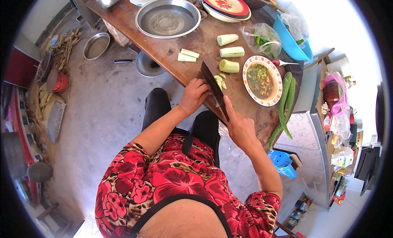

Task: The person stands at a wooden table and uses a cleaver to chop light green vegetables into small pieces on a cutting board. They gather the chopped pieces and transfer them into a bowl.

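Note:
My right hand (pixel 241 124) grips a dark-bladed cleaver (pixel 214 85), its index finger laid along the blade. On the cleaver's left side is my left hand (pixel 195 95), fingers curled close to the blade at the table's edge. Whatever may lie under those fingers is hidden. Pale green vegetable slices (pixel 219 81) lie just right of the blade. Beyond them three peeled, cut lengths stand in a column: a near one (pixel 229 66), a middle one (pixel 232 51) and a far one (pixel 227 39). Two flat-cut strips (pixel 188 55) rest farther left.
A patterned bowl of chopped vegetables in liquid (pixel 262 81) sits right of the cleaver, beside long green gourds (pixel 285 100). At the back are a metal basin of water (pixel 167 18), enamel plates (pixel 225 5), a plastic bag of green peppers (pixel 262 40) and a blue basin (pixel 290 41).

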`<state>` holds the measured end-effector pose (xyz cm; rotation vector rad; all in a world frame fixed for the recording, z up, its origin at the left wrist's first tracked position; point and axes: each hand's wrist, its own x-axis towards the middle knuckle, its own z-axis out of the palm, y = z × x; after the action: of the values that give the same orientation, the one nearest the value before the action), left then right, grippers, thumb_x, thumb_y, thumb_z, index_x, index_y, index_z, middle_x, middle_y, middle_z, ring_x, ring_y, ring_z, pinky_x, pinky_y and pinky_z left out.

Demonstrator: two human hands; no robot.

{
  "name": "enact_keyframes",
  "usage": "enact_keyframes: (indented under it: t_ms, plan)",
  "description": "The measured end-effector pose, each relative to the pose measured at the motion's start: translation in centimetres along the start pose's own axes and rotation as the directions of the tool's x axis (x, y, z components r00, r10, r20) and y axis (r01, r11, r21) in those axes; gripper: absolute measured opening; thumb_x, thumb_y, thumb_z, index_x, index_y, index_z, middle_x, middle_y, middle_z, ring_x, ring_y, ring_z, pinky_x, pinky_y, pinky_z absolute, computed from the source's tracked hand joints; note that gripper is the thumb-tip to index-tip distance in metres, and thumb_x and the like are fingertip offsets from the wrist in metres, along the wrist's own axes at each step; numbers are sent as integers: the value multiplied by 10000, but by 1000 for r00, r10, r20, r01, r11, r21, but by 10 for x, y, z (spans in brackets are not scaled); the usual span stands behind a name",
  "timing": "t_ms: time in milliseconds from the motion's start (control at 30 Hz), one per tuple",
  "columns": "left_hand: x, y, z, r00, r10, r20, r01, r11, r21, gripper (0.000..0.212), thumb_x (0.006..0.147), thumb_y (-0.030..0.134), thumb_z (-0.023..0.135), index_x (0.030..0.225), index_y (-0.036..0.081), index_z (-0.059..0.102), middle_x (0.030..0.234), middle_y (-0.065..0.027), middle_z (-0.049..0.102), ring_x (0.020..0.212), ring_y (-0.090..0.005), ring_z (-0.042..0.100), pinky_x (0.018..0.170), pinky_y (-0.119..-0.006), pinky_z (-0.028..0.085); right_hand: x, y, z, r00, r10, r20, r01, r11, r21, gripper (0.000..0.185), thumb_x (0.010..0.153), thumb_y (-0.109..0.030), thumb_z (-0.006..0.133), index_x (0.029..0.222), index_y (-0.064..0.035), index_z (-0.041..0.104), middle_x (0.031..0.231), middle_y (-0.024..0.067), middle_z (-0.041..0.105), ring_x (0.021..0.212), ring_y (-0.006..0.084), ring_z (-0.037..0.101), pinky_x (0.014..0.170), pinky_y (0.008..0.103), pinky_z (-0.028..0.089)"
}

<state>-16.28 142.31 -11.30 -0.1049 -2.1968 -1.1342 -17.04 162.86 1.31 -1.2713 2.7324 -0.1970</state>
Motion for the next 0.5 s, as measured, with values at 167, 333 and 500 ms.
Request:
enact_keyframes:
  t_ms: [167,333,500]
  plan:
    - [0,0,-5,999,22,29,-22,1000,-22,214,751,55,708,951,44,631,1002,-116,586,949,-331,559,811,-399,474,15,10,-8,999,15,28,-15,1000,4,823,785,-34,557,1534,-165,244,794,179,650,627,383,622,553,503,481]
    - [2,-3,-14,993,47,112,-40,997,-62,239,760,4,673,995,30,635,1071,-131,581,1014,-347,559,864,-397,479,17,24,-19,998,61,-16,-61,997,39,837,764,-10,555,1529,-187,263,790,206,652,675,405,622,605,495,480]
    - [5,-3,-1,996,67,64,-65,997,-44,230,753,18,664,977,60,629,1030,-101,589,961,-319,561,837,-396,481,12,18,-28,1000,31,3,-32,999,23,840,768,-14,560,1532,-187,256,828,185,661,694,389,628,604,473,486]
